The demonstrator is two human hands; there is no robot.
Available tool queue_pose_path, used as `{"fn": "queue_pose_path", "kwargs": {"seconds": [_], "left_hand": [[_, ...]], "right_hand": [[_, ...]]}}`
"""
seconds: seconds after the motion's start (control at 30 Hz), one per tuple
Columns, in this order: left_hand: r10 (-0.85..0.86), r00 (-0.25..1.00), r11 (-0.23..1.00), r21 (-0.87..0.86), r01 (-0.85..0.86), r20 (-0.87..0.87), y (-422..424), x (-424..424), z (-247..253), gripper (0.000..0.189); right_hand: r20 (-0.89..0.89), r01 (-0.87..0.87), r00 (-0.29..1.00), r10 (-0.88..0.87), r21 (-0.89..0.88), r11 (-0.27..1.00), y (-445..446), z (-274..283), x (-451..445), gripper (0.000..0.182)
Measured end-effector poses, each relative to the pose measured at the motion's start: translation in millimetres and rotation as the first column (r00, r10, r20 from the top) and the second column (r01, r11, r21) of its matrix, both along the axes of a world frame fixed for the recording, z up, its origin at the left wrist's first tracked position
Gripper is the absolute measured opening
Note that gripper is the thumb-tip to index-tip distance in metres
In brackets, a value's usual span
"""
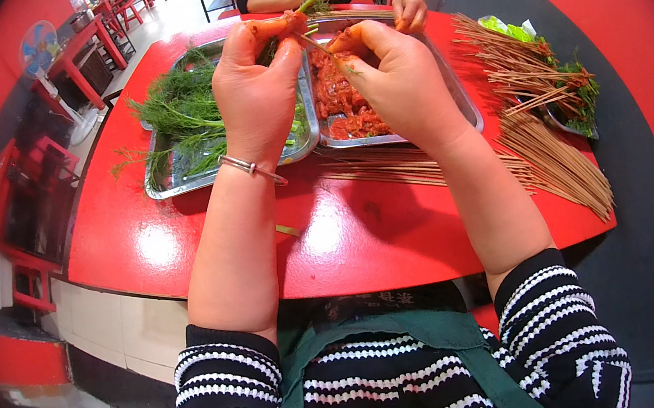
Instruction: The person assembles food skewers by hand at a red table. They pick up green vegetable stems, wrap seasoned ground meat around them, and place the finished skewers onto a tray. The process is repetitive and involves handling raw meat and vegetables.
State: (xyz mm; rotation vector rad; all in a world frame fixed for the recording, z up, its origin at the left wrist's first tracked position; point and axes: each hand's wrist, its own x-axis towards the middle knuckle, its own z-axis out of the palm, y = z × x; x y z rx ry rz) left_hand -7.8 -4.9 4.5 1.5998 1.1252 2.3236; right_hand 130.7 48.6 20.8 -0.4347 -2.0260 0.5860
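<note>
My left hand (262, 67), smeared with red marinade, pinches green herb stalks with a feathery tip, and some marinated meat seems to be at its fingers. A thin wooden skewer (315, 43) runs from there to my right hand (393, 68), whose thumb and fingers grip it. Both hands are raised over two metal trays set side by side. Feathery green herbs, like dill or fennel fronds (184, 108), fill the left tray (176, 191). Red marinated meat pieces (343, 93) lie in the right tray (469, 105), partly hidden by my right hand.
Bundles of wooden skewers (557, 161) lie on the red table (236, 265) at right and below the trays. Loaded skewers (565, 80) rest over a metal tray (564, 123). A stalk piece (288, 230) lies near me. Across the table, another person's hands (409, 7) are close to the meat tray.
</note>
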Motion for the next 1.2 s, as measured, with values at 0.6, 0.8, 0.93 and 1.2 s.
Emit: {"fn": "queue_pose_path", "kwargs": {"seconds": [0.6,0.8,0.93,1.2], "left_hand": [[0.088,0.994,0.986,-0.138,-0.096,-0.065,5,11,-5,0.015],[0.314,0.945,0.934,-0.148,-0.325,-0.089,8,-11,-10,0.011],[0.038,0.983,0.997,-0.069,-0.026,0.178,13,-7,-9,0.01],[0.056,0.981,0.991,-0.134,-0.031,0.185,14,-15,-8,0.014]], "right_hand": [[0.038,0.139,0.988,-0.152,0.234,0.962,0,14,7,0.015],[0.814,-0.213,0.569,-0.113,0.279,0.936,-35,-22,46,0.014],[0.857,-0.106,0.429,-0.286,0.362,0.926,-30,-56,40,0.014],[0.713,-0.313,0.665,0.223,-0.004,0.95,-15,-26,57,0.014]]}}
